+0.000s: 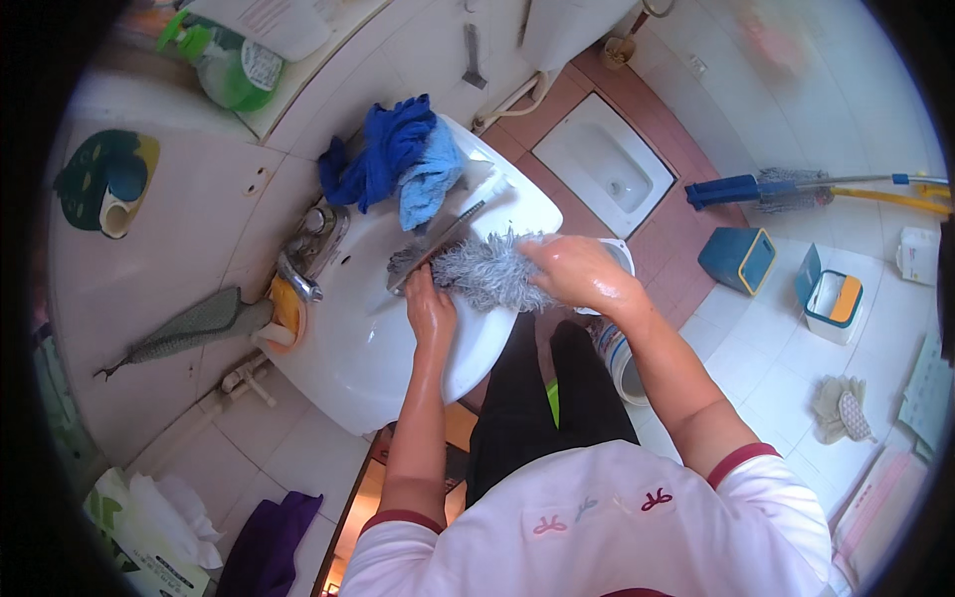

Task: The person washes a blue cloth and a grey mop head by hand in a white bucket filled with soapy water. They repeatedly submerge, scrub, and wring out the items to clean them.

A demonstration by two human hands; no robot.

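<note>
A shaggy grey microfiber mop cover [485,272] stretches across the white washbasin [351,358], and my right hand [582,272] grips its right end near the basin's front rim. That hand and forearm glisten with water. Inside the basin a thin board [440,246], with a ridged edge, stands tilted, and part of the cover lies behind it. My left hand [430,310] has its fingers on the board's lower edge, beside the cover; its fingertips are partly hidden. The chrome faucet [302,257] is at the basin's left side.
Dark blue [399,145] and light blue towels [433,175] lie on the basin's back edge. An orange soap holder [287,310] sits by the faucet. A bucket [627,366] stands below the basin, close to my legs. A squat toilet [615,168] is set in the floor beyond.
</note>
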